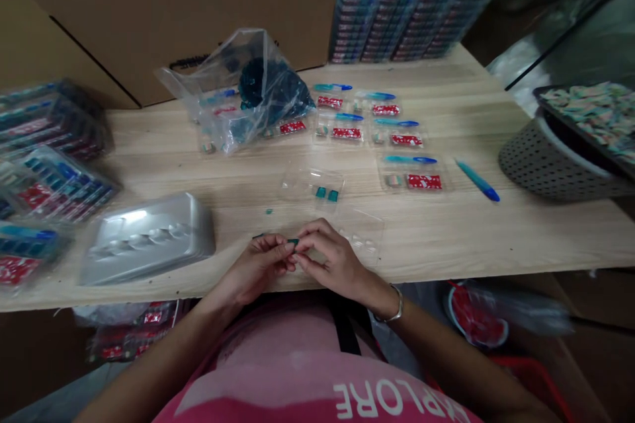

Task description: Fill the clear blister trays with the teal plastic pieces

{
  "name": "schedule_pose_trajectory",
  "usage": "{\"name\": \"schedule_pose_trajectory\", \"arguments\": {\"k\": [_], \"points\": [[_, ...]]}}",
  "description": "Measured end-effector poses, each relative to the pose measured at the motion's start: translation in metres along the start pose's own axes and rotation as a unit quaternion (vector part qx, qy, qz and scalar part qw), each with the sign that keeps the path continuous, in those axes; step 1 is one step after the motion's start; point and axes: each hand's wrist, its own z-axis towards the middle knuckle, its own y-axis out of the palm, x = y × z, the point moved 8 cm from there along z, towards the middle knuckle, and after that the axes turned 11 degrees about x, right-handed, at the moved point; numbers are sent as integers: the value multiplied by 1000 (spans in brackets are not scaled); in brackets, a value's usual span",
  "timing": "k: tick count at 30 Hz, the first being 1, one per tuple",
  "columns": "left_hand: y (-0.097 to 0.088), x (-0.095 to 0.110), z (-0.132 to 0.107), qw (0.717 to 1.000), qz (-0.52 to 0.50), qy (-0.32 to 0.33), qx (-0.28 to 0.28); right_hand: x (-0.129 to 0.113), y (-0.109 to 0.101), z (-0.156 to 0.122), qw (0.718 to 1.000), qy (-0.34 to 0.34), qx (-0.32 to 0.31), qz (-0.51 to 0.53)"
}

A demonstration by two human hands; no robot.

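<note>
My left hand (260,266) and my right hand (337,263) meet near the table's front edge. Their fingertips pinch a small dark teal piece (292,242) whose exact kind I cannot make out. Another dark bit (258,236) shows beside the left fingers. Just beyond the hands is a clear plastic blister tray (302,180) with two teal blocks (327,195) in it. A second clear tray (370,231) lies partly behind my right hand. A tiny teal scrap (269,211) rests on the wood.
A stack of clear trays (149,238) stands left, beside filled packs (54,185). Behind are an open bag of teal pieces (278,92) and several trays with pens and red-patterned items (424,182). Rightward lie a loose blue pen (477,180) and a perforated basket (550,162).
</note>
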Motion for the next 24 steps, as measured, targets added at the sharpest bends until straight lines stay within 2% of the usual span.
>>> {"name": "schedule_pose_trajectory", "arguments": {"k": [2, 4, 6, 7, 8, 10, 11, 12, 13, 14, 16, 18, 20, 21, 24], "points": [[5, 3, 0, 999, 9, 4, -32, 1, -3, 3, 1000, 4, 9, 25], [8, 12, 1, 996, 61, 39, -50, 8, -6, 8, 998, 19, 6, 55], [7, 34, 6, 970, 189, 150, -26, 21, -10, 19, 998, 35, -7, 42], [8, 49, 8, 932, 276, 233, 4, 30, -13, 27, 999, 38, -15, 10], [11, 64, 9, 873, 367, 319, 39, 38, -15, 36, 998, 36, -24, -37], [23, 80, 14, 723, 528, 438, 83, 56, -18, 58, 986, 25, -51, -155], [29, 81, 19, 662, 587, 459, 83, 65, -17, 68, 975, 22, -72, -210], [33, 78, 26, 622, 628, 462, 71, 73, -15, 76, 962, 18, -97, -254], [35, 74, 32, 603, 653, 456, 52, 78, -11, 82, 950, 14, -124, -286], [33, 70, 35, 602, 658, 450, 35, 83, -7, 85, 940, 9, -150, -306], [23, 70, 31, 632, 625, 458, 20, 86, 0, 86, 928, 0, -181, -326], [4, 76, 16, 659, 576, 482, 48, 85, 1, 84, 923, -5, -185, -338], [-18, 80, -2, 668, 553, 491, 81, 83, 1, 82, 916, -8, -185, -355], [-25, 78, -10, 670, 554, 487, 80, 82, 2, 81, 912, -12, -189, -365], [-35, 63, -22, 688, 557, 464, 29, 80, 7, 85, 894, -28, -213, -393]]}}
